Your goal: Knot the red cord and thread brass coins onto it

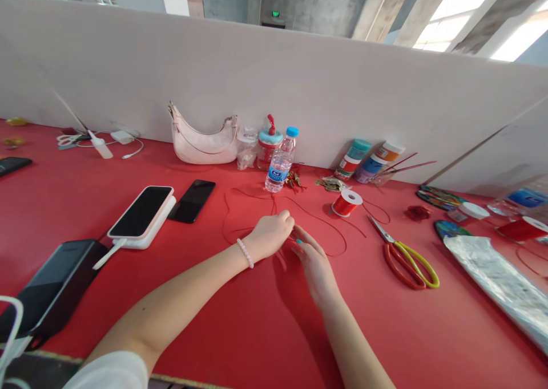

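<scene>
Thin red cord [226, 209] loops across the red tabletop and runs up to my hands near the middle. My left hand [274, 233], with a pale bead bracelet at the wrist, is closed in a pinch on the cord. Close against it, my right hand [312, 263] has its thumb and finger together on the cord too. The fingers partly hide the stretch of cord between them. A spool of red cord [346, 203] stands beyond my right hand. To the right lie scissors [409, 260] with red and yellow handles, blades apart.
A water bottle [280, 161] stands past my hands, beside a lidded jar [264, 152] and a pale handbag [205, 141]. Phones [192, 201] and a power bank [51, 286] lie left. Paint bottles [353, 159] lean against the white partition [274, 75]. A silvery packet [492, 275] lies right.
</scene>
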Available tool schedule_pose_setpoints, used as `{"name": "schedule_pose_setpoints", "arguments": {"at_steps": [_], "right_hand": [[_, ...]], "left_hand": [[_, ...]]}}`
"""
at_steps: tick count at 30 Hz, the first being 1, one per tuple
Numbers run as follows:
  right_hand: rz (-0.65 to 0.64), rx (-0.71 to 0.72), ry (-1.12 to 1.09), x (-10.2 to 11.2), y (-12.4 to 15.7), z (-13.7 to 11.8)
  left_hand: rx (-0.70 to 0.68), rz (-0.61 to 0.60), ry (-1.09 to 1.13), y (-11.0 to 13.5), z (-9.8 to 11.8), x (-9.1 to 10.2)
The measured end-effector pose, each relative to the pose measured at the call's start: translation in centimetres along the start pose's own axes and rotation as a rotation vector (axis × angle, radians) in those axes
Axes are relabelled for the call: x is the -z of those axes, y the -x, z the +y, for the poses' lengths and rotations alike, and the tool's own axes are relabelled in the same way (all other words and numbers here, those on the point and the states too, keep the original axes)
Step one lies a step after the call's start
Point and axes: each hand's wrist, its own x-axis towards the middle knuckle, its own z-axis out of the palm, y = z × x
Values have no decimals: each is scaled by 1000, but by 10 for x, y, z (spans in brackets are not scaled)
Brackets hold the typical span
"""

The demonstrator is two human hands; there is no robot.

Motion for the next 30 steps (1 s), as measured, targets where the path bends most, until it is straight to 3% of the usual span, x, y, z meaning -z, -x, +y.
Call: {"name": "schedule_pose_setpoints", "arguments": {"at_steps": [3,10,13,17,21,30], "right_hand": [[-27,-34,-132,4,-5,4],[-95,-17,-43,13,-13,12],[-107,-60,-132,11,-12,8],[-97,-80,-156,8,-10,4],[-62,-107,-189,7,-8,3],[-27,-123,-246,7,-8,3]], "left_hand": [[15,-5,12,0,1,0],[79,29,67,-1,-8,18],[197,-15,1,3,-31,30],[590,-163,-154,11,-74,39],[657,-292,-127,15,-101,37],[667,-317,-114,11,-95,27]]}}
